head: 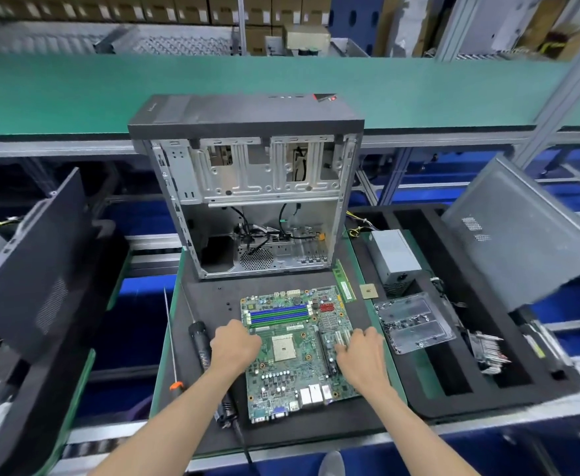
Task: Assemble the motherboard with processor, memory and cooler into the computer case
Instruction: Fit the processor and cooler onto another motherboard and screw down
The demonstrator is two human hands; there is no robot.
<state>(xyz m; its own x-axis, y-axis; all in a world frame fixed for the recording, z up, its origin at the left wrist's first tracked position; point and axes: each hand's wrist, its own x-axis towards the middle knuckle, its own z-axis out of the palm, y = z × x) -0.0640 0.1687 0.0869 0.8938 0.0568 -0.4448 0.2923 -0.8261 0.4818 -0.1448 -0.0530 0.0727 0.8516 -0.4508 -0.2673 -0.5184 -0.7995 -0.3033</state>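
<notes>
Our curled fingers grip the green motherboard (297,348) by its edges, left hand (234,345) and right hand (362,355) on opposite sides. It lies flat on the black mat (213,304), socket bare, before the open computer case (247,187).

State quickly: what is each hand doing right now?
Left hand: fingers curled on the motherboard left edge.
Right hand: fingers curled on its right edge.

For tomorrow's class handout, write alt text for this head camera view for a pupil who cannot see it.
Two bare hands, left hand and right hand, rest on either side of a green motherboard lying flat on a dark mat. Behind it stands an open computer case; a memory stick and processor lie at the right.
</notes>
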